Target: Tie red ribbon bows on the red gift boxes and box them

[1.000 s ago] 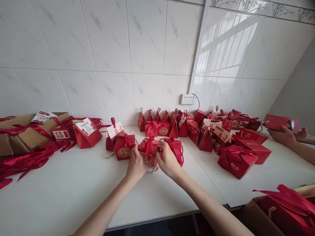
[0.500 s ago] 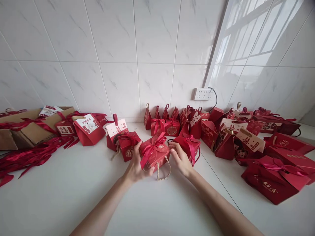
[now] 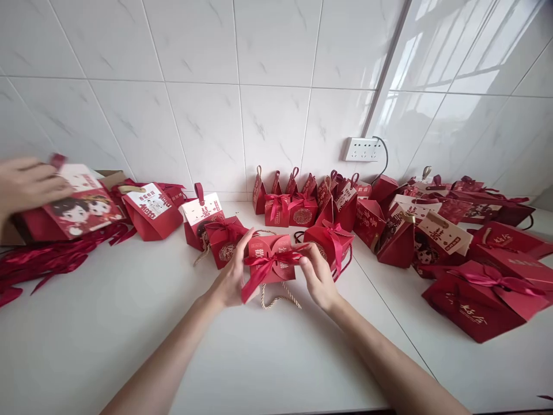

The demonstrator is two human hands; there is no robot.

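A small red gift box [image 3: 283, 275] with gold lettering is tilted so that its top faces me. My left hand [image 3: 233, 271] grips its left side. A red ribbon bow [image 3: 272, 260] lies across the top, one tail hanging down at the left. At the box's right edge, my right hand [image 3: 318, 274] pinches the ribbon's right end between thumb and fingers. Below the box hangs a twisted beige cord handle [image 3: 276, 300]. Close on either side stand two more bowed boxes, the left box [image 3: 222, 239] and the right box [image 3: 330, 245].
At the far left, another person's hand [image 3: 32, 181] is on a box with cartoon figures [image 3: 93, 207]. Loose red ribbons [image 3: 47, 265] lie below it. Several gift boxes [image 3: 302, 213] line the wall, and more [image 3: 484, 300] crowd the right. A power strip [image 3: 363, 150] is fixed to the wall.
The box has turned in my hands, its top now towards me. My right hand has come onto the ribbon. Another person's hand has appeared at the left with a cartoon-printed box.
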